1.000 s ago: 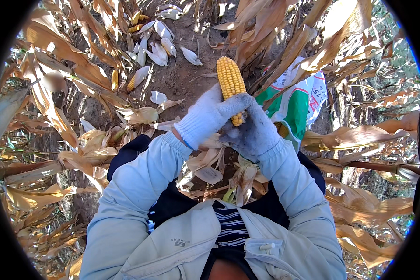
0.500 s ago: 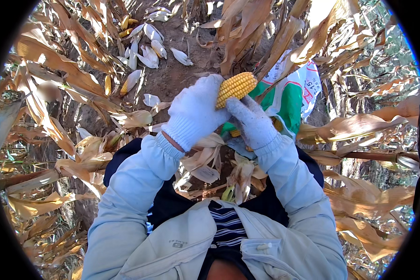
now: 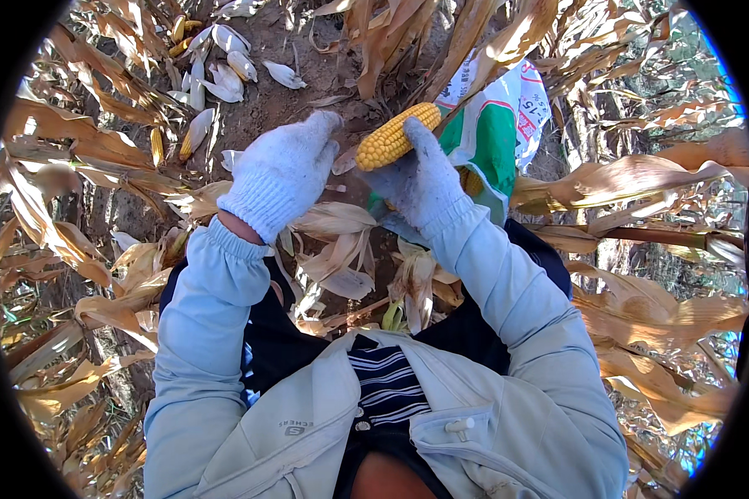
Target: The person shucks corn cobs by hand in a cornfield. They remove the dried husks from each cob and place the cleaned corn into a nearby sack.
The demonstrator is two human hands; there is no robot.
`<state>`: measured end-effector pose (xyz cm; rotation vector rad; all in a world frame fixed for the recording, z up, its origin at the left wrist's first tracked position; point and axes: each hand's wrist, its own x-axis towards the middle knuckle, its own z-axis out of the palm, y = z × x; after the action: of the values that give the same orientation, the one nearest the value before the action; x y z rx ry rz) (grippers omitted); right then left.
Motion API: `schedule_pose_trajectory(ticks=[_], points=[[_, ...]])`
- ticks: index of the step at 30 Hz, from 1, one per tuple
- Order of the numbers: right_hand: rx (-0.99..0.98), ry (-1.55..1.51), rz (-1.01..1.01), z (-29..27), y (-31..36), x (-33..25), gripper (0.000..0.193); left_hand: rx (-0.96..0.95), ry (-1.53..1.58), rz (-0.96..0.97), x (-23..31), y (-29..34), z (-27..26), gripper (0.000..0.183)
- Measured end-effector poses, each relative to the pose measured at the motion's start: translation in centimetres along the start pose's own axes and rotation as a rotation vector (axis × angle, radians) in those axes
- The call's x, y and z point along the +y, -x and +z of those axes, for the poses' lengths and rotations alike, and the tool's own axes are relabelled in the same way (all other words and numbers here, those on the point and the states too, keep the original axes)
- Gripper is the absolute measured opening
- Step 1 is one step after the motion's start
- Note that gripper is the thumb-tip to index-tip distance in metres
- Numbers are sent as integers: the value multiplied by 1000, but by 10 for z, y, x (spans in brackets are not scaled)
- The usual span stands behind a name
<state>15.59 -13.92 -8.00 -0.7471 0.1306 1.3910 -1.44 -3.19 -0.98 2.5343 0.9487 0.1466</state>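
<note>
My right hand (image 3: 424, 179), in a grey-smudged white knit glove, held a bare yellow corn cob (image 3: 395, 137), thumb pressed along its upper side and the other fingers beneath. The cob lay slanted, its far end pointing up and to the right. My left hand (image 3: 279, 170), gloved too, was apart from it, just to its left, back upward, the fingers loosely bent and parted a little from the thumb.

Just beyond my right hand, to its right, slumped a green and white bag (image 3: 495, 137); the yellow behind my wrist was probably more corn inside, though my glove hid much of it. Ahead of my left hand, pale husks (image 3: 225, 83) lay on the soil (image 3: 324, 75), and farther left of it rested a small yellow ear (image 3: 156, 147). Dry husk leaves (image 3: 345, 249) spread below, between my forearms.
</note>
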Motion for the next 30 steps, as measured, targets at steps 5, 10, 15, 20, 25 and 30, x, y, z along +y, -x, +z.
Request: schedule_pose_trajectory(ticks=[5, 10, 15, 20, 25, 30], points=[[189, 155, 427, -49, 12, 63, 51, 109, 105, -46, -14, -2, -6, 30], [413, 229, 537, -114, 23, 101, 47, 198, 101, 69, -20, 0, -7, 33], [740, 360, 270, -172, 5, 73, 40, 277, 85, 62, -17, 3, -22, 39], [819, 333, -11, -192, -31, 17, 51, 273, 102, 31, -19, 11, -29, 42], [755, 498, -283, -310, -106, -35, 55, 363, 140, 90, -32, 9, -19, 39], [757, 454, -321, -281, -117, -23, 50, 99, 14, -1, -14, 17, -20, 43]])
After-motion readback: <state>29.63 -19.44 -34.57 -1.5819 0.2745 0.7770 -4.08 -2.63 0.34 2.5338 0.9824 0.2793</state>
